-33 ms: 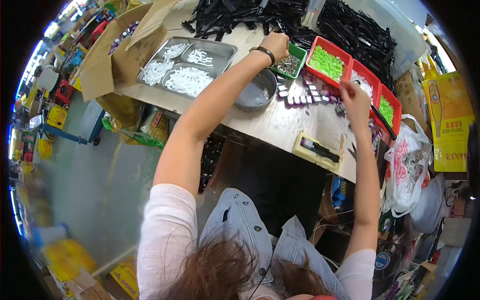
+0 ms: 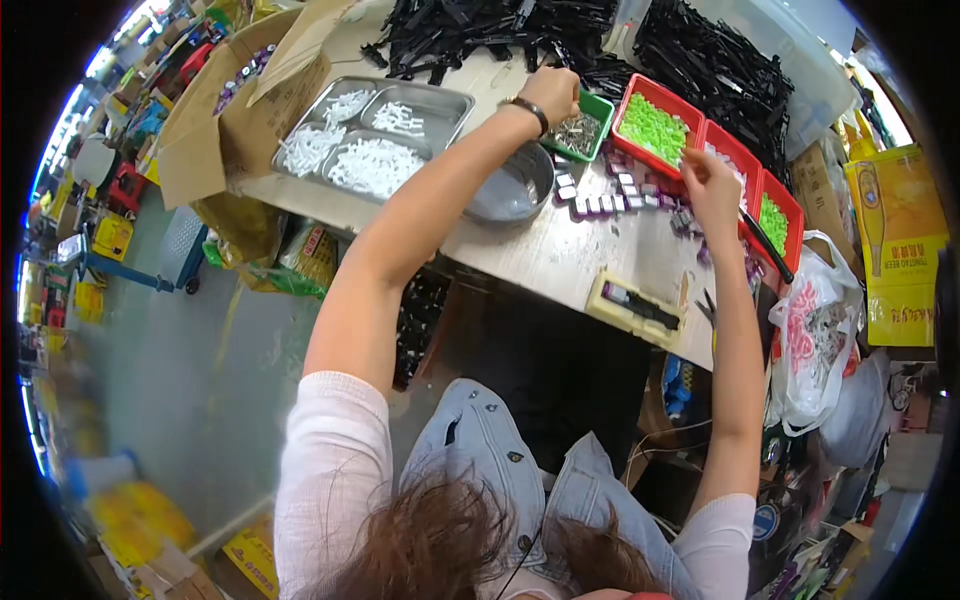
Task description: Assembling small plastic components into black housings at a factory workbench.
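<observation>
My left hand (image 2: 552,92) is bent over the left edge of a green tray (image 2: 598,142) of small metal parts (image 2: 577,133). Its fingers are closed, and whatever they hold is hidden. Beside the red trays, my right hand (image 2: 714,192) has thumb and fingers drawn together in a pinch near the lower corner of the red tray (image 2: 640,157) with bright green pieces (image 2: 652,128). Any part in that pinch is too small to make out. Small purple-and-silver blocks (image 2: 606,204) lie between my hands. Nearer me, a cream fixture (image 2: 605,307) carries a black-and-purple piece (image 2: 640,302).
A steel compartment tray (image 2: 455,104) with white pieces and a round metal tin (image 2: 517,212) stand left. Black parts (image 2: 470,30) pile up behind. Further red trays (image 2: 797,222), a black pen-like tool (image 2: 768,247) and a plastic bag (image 2: 815,350) are right.
My right hand has shifted slightly, its fingertips now against the corner of the red tray with the green pieces. The left hand stays nearly in place.
</observation>
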The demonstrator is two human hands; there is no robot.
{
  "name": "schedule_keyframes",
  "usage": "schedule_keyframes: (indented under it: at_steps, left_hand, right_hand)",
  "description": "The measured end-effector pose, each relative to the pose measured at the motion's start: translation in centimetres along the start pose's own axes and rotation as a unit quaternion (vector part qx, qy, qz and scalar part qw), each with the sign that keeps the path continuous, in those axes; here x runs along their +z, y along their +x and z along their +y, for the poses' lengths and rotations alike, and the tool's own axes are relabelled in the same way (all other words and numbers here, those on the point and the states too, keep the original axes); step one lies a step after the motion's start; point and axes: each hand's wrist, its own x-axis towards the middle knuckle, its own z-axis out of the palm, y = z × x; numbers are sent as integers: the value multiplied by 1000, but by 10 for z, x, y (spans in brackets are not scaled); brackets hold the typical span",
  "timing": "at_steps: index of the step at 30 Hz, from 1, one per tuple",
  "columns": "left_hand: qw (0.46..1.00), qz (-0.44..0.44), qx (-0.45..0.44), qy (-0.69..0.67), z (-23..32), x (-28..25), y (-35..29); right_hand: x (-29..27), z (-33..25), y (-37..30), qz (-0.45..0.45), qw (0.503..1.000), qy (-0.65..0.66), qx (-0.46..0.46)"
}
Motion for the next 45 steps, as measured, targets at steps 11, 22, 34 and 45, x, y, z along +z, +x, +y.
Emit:
schedule_keyframes:
  at_steps: [11, 22, 34, 45]
  left_hand:
    - [980, 0, 10, -198, 4, -25, -15]
    - [902, -13, -84, -423, 73, -75, -63]
    - [855, 170, -197, -448, 79, -53, -84]
    - [978, 120, -168, -31, -24, 45, -19]
  right_hand:
    - [62, 33, 65, -153, 950, -267, -56]
    - [53, 46, 82, -179, 965, -189, -29]
    - [50, 70, 95, -162, 984, -6, -68]
    - [49, 54, 76, -178, 941, 283, -55]
